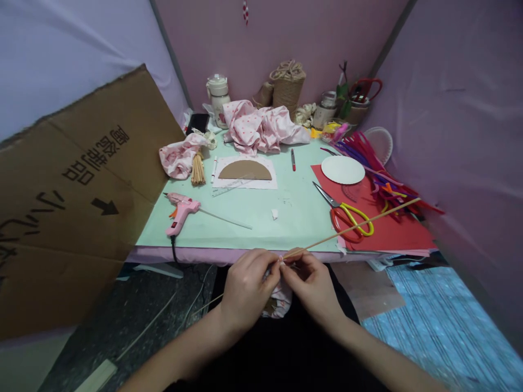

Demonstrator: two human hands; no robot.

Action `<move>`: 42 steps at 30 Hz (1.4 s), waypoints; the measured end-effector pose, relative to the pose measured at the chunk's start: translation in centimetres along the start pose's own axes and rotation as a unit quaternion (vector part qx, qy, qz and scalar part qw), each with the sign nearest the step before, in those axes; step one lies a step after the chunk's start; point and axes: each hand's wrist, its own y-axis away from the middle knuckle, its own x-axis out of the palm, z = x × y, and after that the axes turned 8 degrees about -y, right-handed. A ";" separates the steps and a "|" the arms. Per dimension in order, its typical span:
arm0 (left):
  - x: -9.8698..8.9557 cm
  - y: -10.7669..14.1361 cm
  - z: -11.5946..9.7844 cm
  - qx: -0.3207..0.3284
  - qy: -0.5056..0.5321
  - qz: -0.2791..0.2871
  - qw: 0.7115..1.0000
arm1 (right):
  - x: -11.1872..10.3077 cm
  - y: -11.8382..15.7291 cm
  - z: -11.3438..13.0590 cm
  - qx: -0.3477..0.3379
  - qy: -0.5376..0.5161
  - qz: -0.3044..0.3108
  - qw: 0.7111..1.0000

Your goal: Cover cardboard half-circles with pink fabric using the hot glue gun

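Over my lap, at the table's front edge, my left hand and my right hand meet with fingertips pinched together. Between them they grip the gathered edge of a white fabric piece with a pinkish pattern, which hangs below the fingers. A long thin wooden stick runs through the pinch, slanting up to the right past the scissors. Its other end shows at lower left, beyond my left hand. My fingers cover the spot where stick and fabric meet.
A pink glue gun lies at left beside a big cardboard panel. Scissors rest on red paper. Behind are a brown half-circle of cardboard, crumpled pink fabric, bundled sticks and a white disc.
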 end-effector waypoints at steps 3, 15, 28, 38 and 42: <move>0.1 0.1 -0.1 0.006 -0.016 -0.003 1.000 | 0.1 0.0 -0.2 0.024 -0.012 -0.016 1.000; 0.1 0.3 -0.1 -0.019 0.005 0.020 1.000 | -0.1 0.2 -0.8 0.035 -0.040 -0.013 0.998; 0.4 0.2 0.6 -0.112 0.160 0.108 0.975 | -1.2 -0.8 -1.0 0.032 -0.065 0.032 0.997; 0.6 0.0 1.2 -0.172 0.187 0.089 0.963 | -1.2 -1.4 0.0 -0.001 -0.007 0.044 0.999; 0.7 -0.1 1.5 -0.238 0.251 0.102 0.933 | -1.2 -1.5 0.3 0.005 0.018 0.039 0.999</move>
